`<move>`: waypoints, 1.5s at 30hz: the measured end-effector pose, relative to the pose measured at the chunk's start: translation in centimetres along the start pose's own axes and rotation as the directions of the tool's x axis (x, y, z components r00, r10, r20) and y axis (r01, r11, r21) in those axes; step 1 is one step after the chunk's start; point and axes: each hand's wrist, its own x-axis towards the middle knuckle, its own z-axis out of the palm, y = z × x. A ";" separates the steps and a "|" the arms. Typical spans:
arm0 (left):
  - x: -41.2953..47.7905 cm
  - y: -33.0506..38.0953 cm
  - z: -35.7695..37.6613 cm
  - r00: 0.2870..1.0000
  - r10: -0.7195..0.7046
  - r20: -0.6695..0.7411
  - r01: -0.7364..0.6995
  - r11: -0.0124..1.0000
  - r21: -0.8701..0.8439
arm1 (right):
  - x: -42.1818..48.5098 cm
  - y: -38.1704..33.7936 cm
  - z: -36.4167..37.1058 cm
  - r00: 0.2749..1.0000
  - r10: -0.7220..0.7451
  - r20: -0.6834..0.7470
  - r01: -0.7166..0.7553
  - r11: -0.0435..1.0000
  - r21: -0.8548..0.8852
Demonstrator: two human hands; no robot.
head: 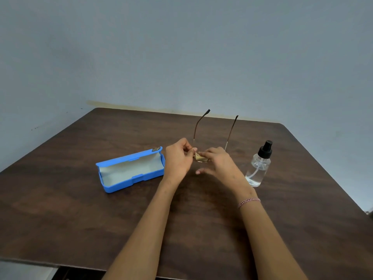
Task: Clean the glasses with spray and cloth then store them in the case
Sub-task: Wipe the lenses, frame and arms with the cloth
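The glasses (195, 129) have thin brown temples that point up and away from me, unfolded. My left hand (177, 158) pinches the frame at its left side, above the table. My right hand (219, 161) presses a small beige cloth (201, 158) against the left lens, and it hides most of the right lens. The blue case (131, 170) lies open on the table left of my hands, its pale lining up. A clear spray bottle (258, 165) with a black pump top stands upright to the right of my right hand.
The dark wooden table (80, 209) fills the lower view, with a grey wall behind it. Its far edge lies just beyond the temple tips. A red and white thread bracelet (248, 201) is on my right wrist.
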 end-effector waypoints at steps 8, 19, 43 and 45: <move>0.3 0.8 0.9 0.996 -0.070 -0.053 0.053 0.959 -0.278 | -0.2 0.4 -0.3 0.924 -0.025 -0.382 0.019 1.000 -0.021; -0.8 1.3 1.4 0.800 -0.117 0.588 0.598 0.223 -0.770 | -0.5 -0.3 -0.6 0.768 0.181 -0.615 -0.023 0.966 0.256; 0.6 -0.7 0.4 0.796 0.316 0.515 0.467 0.220 -0.856 | -0.5 -2.8 -0.7 0.772 0.068 -0.632 0.134 0.954 0.267; 0.7 -0.9 0.2 0.797 0.316 0.515 0.465 0.222 -0.857 | -0.5 -3.0 -0.7 0.761 0.040 -0.648 0.222 0.922 0.318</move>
